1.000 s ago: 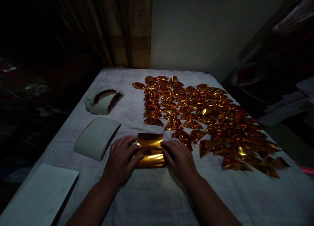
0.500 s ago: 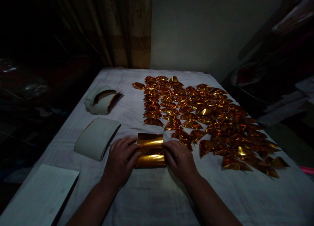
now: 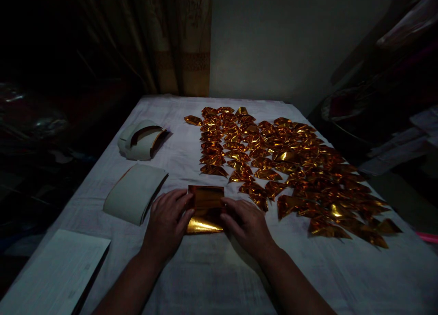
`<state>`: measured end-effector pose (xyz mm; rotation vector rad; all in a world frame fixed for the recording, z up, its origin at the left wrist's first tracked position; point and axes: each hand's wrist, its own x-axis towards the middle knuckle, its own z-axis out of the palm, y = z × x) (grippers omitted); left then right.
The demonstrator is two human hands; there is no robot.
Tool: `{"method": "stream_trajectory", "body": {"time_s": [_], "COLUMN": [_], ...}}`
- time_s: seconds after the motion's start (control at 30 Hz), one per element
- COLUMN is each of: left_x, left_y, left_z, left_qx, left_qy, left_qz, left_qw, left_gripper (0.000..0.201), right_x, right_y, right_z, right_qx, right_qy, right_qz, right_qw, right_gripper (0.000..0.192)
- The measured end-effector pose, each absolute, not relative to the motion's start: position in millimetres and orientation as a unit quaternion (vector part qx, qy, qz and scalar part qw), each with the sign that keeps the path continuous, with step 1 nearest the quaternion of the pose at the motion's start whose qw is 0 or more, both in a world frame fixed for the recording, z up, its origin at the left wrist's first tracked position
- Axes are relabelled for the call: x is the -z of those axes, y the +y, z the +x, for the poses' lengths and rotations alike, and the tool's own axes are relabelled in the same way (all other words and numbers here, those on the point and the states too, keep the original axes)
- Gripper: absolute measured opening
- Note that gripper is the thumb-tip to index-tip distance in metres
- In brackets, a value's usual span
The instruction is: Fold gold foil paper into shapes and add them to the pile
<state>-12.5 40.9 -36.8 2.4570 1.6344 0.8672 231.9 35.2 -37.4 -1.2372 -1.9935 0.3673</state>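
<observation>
A sheet of shiny gold foil paper [image 3: 205, 207] lies on the white cloth in front of me, partly folded, with a bright crease near its lower edge. My left hand [image 3: 168, 223] presses on its left side and my right hand [image 3: 247, 224] presses on its right side, fingers pinching the edges. Beyond my right hand spread several folded gold foil pieces [image 3: 290, 164] in rows across the cloth.
A curved stack of white-backed sheets [image 3: 135, 192] lies left of my left hand, with a smaller curled stack [image 3: 141, 139] farther back. A pale flat sheet [image 3: 56, 274] sits at the near left corner of the table [image 3: 212, 278]. Curtain and wall stand behind.
Both hands have moved slightly inward and the foil sheet now looks narrower, its upper half darker and tilted as the fold closes.
</observation>
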Motion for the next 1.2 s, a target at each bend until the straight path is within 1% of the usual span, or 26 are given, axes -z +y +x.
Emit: {"method": "stream_trajectory", "body": {"time_s": [0.1, 0.27, 0.43, 0.6, 0.7, 0.8, 0.9, 1.0, 1.07, 1.13, 1.2], "left_x": [34.5, 31.0, 30.9, 30.2, 28.8, 27.2, 26.6, 27.2, 26.9, 25.1, 22.0], "left_y": [39.5, 36.8, 37.1, 38.2, 39.0, 39.6, 39.9, 40.4, 40.6, 40.7, 41.0], "left_z": [-12.1, -10.9, -10.2, -11.5, -13.6, -14.5, -14.5, -16.1, -18.1, -19.9, -21.4], "left_qx": [-0.295, -0.291, -0.29, -0.314, -0.332, -0.34, -0.335, -0.351, -0.359, -0.355, -0.347], "left_qy": [0.508, 0.479, 0.471, 0.46, 0.438, 0.42, 0.41, 0.406, 0.406, 0.402, 0.392], "left_qz": [0.808, 0.826, 0.832, 0.829, 0.834, 0.839, 0.845, 0.841, 0.839, 0.843, 0.852], "left_qw": [0.037, 0.057, 0.047, 0.048, 0.055, 0.063, 0.071, 0.069, 0.058, 0.034, -0.002], "left_gripper": [0.026, 0.037, 0.038, 0.037, 0.042, 0.048, 0.048, 0.041, 0.033, 0.027, 0.026], "right_x": [37.0, 36.7, 34.3, 29.1, 24.6, 21.1, 20.5, 23.2, 26.8, 30.9, 34.3], "right_y": [34.6, 36.0, 38.5, 40.4, 41.7, 43.1, 44.0, 43.4, 42.4, 41.3, 40.1], "right_z": [227.8, 225.1, 226.5, 227.5, 228.5, 229.3, 229.1, 228.7, 229.0, 230.1, 231.8], "right_qx": [-0.19, -0.3, -0.386, -0.442, -0.465, -0.48, -0.489, -0.477, -0.448, -0.41, -0.37], "right_qy": [-0.746, -0.632, -0.569, -0.522, -0.494, -0.473, -0.465, -0.48, -0.508, -0.555, -0.613], "right_qz": [-0.491, -0.54, -0.539, -0.535, -0.544, -0.545, -0.542, -0.549, -0.552, -0.541, -0.518], "right_qw": [0.407, 0.469, 0.486, 0.496, 0.494, 0.499, 0.501, 0.491, 0.486, 0.48, 0.469], "right_gripper": [0.026, 0.022, 0.021, 0.024, 0.025, 0.028, 0.032, 0.03, 0.026, 0.023, 0.027]}}
